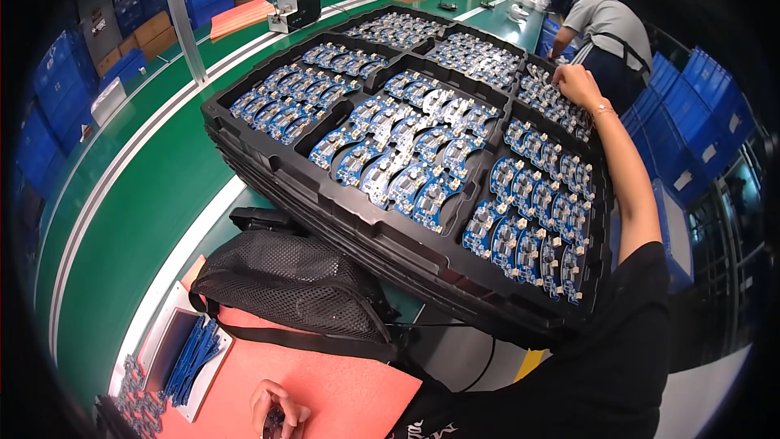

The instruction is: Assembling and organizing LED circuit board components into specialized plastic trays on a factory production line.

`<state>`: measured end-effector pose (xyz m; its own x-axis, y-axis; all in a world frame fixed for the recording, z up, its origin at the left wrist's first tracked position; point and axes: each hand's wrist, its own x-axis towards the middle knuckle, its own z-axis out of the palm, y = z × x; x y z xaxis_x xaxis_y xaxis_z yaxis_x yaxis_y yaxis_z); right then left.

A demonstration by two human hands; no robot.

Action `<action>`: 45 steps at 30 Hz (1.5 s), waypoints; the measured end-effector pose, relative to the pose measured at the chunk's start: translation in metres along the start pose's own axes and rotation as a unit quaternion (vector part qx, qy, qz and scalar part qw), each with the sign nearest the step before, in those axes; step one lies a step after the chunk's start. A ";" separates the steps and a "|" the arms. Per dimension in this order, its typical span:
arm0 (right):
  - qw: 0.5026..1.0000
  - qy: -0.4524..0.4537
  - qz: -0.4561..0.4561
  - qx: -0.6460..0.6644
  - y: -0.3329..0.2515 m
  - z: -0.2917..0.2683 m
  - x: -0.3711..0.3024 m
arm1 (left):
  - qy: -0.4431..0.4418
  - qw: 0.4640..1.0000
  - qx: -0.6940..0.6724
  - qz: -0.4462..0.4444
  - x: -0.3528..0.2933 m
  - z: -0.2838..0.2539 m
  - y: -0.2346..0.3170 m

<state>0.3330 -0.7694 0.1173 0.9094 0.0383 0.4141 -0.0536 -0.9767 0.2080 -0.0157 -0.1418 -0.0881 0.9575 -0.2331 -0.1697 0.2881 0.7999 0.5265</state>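
A large black plastic tray (341,187), the top one of a stack, carries rows of curved blue circuit boards (390,146) in several compartments. My right arm stretches along the tray's right side, and my right hand (578,86) is at the boards in its far right compartment. Its fingers are bent down in a closed grip; what they pinch, if anything, is hidden. Low in the picture, my left hand (278,408) is over a pink foam sheet (349,386). Those fingers curl round a small dark thing (274,420) whose kind I cannot make out.
A black mesh bag (284,284) lies before the tray stack. Beside the foam, a white box (175,333) holds thin blue strips (195,358), near grey parts (138,398). A co-worker (609,36) bends at far right near blue crates (699,114). A metal post (183,16) stands left.
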 end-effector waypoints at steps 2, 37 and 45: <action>1.000 0.009 0.009 0.010 0.003 0.003 0.002 | -0.018 1.000 -0.013 -0.001 0.003 0.007 0.002; 0.808 0.013 0.262 0.528 0.049 0.030 -0.069 | -0.159 0.986 -0.053 0.000 0.007 -0.011 -0.002; 0.740 0.111 0.281 0.602 -0.003 -0.002 -0.107 | -0.189 0.979 0.066 0.043 0.001 -0.068 -0.005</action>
<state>0.2352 -0.7700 0.0740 0.7860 -0.5417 0.2979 0.1291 -0.3275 -0.9360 -0.0169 -0.1087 -0.1475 0.9077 -0.3761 0.1862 0.1817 0.7522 0.6334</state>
